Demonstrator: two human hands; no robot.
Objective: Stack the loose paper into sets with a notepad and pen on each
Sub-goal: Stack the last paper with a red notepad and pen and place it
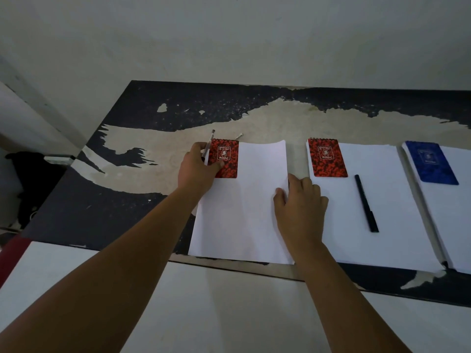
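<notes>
Both bare forearms reach forward, left hand (197, 169) farther out with fingers curled round a pen (208, 147) and thumb pressing a notepad (225, 159), right hand (300, 205) nearer, palm down, fingers relaxed on the paper (242, 212) edge.

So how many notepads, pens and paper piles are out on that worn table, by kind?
Small spiral notepads: 3, two red, one blue
Pens: 2, one clear in the left hand, one black
White paper stacks: 3
Total: 8
</notes>
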